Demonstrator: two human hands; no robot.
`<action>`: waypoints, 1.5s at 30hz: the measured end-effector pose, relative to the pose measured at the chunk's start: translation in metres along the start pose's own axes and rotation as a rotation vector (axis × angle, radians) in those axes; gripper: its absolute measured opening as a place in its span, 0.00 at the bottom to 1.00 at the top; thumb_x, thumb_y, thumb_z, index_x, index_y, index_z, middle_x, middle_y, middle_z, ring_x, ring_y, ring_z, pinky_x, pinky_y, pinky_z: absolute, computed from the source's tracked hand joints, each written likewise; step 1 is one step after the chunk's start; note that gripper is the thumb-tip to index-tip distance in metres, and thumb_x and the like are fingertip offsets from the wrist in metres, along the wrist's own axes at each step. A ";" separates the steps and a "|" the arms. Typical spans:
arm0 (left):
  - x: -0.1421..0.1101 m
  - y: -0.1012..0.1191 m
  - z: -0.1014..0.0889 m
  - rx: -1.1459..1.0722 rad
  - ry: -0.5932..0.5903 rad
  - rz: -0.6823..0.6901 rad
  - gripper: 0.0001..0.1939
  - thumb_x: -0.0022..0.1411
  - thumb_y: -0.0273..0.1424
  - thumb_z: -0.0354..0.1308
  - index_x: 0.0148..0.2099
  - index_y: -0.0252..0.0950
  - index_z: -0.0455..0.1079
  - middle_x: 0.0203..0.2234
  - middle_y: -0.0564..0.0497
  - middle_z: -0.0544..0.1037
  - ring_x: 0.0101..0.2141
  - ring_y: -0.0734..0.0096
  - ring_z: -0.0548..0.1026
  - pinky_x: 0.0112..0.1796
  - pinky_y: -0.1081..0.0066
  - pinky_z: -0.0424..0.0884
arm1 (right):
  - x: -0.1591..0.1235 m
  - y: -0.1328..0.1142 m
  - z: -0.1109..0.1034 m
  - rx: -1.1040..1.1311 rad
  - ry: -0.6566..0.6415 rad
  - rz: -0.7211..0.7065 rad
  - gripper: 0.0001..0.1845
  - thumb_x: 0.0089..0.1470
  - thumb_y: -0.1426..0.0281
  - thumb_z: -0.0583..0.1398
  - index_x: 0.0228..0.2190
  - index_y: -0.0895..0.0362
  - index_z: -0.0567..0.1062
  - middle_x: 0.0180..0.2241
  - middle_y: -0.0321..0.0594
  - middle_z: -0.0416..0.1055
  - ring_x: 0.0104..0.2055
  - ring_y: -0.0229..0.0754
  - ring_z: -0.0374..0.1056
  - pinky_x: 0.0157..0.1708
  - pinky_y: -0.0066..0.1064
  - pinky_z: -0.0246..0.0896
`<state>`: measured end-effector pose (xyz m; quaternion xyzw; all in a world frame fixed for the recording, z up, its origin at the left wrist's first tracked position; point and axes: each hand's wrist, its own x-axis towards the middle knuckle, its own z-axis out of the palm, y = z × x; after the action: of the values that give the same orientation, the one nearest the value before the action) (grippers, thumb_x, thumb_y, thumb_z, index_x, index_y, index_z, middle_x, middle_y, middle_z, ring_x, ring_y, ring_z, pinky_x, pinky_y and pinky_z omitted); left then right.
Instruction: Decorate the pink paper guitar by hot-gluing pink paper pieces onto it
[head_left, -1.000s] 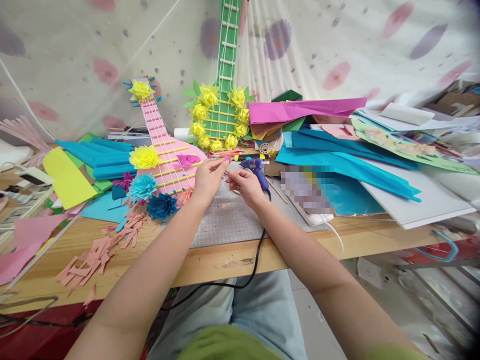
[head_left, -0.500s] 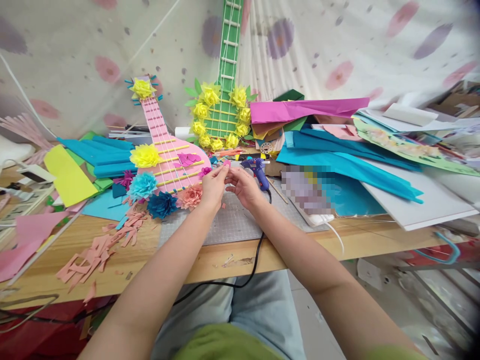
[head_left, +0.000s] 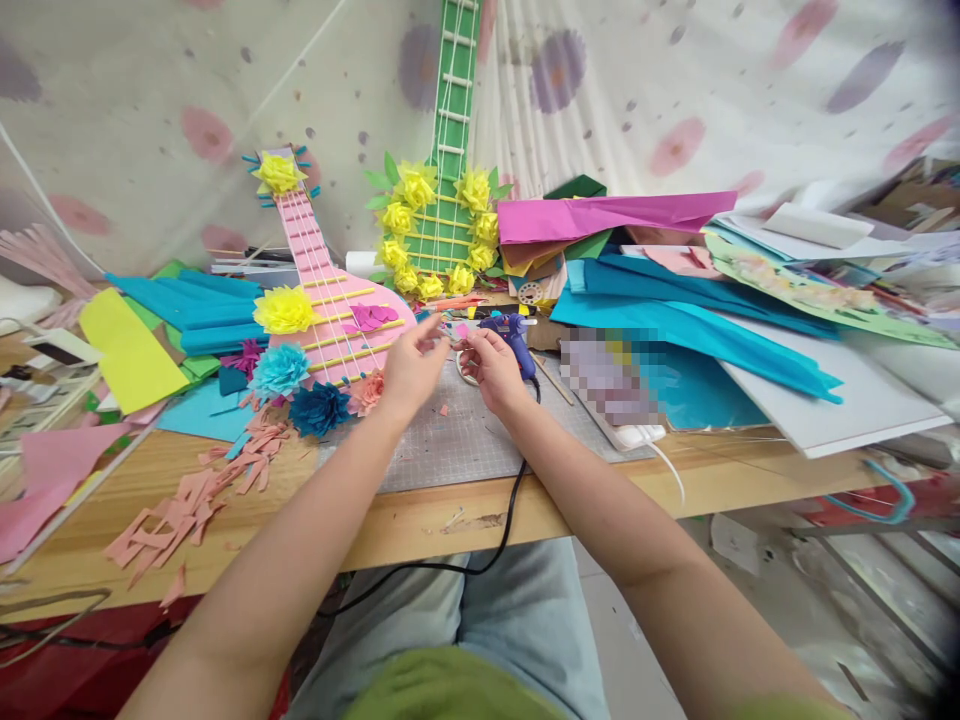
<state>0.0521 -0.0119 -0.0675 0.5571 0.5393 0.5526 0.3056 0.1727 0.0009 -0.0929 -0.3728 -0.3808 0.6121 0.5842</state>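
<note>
Inside the mat edge (head_left: pixel 450 481), hands (head_left: pixel 495 374) apart, right pinching pink scrap (head_left: pixel 463 330).

"Is that table (head_left: pixel 420 530) wood?"
"Yes, pale and smooth."
"And the pink scrap (head_left: pixel 463 330)?"
"Matt paper, like the ruffled dark blue flower (head_left: pixel 321 409)."
"The glue gun (head_left: pixel 520 347)?"
"Smooth blue plastic, faintly glossy."
"That patterned curtain (head_left: pixel 667 80)?"
"Thin and creased; cloth or plastic film, I can't tell from here."

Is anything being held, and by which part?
The right hand pinches a small pink piece near its lower edge; nothing shows in the left hand.
</note>
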 end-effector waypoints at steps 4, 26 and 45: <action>0.031 0.010 -0.041 0.426 0.079 0.228 0.18 0.54 0.23 0.56 0.47 0.38 0.72 0.46 0.47 0.75 0.45 0.64 0.73 0.50 0.60 0.70 | 0.003 0.003 0.000 -0.206 0.017 0.052 0.08 0.48 0.69 0.60 0.21 0.56 0.65 0.23 0.31 0.71 0.20 0.27 0.59 0.18 0.19 0.53; 0.064 -0.014 -0.059 0.871 -0.499 0.533 0.09 0.51 0.28 0.55 0.35 0.39 0.73 0.40 0.47 0.77 0.48 0.58 0.70 0.52 0.58 0.65 | 0.016 0.011 0.016 -0.254 -0.243 0.316 0.09 0.49 0.75 0.58 0.20 0.58 0.67 0.19 0.33 0.71 0.17 0.27 0.58 0.16 0.19 0.50; 0.059 -0.015 -0.061 0.825 -0.466 0.521 0.08 0.52 0.28 0.55 0.36 0.37 0.72 0.40 0.46 0.77 0.46 0.60 0.71 0.52 0.61 0.65 | 0.019 0.020 0.027 -0.253 -0.168 0.253 0.12 0.51 0.74 0.58 0.18 0.57 0.67 0.17 0.29 0.67 0.15 0.26 0.53 0.13 0.20 0.46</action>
<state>-0.0212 0.0313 -0.0519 0.8539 0.4737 0.2141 0.0257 0.1389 0.0187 -0.0994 -0.4356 -0.4523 0.6569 0.4173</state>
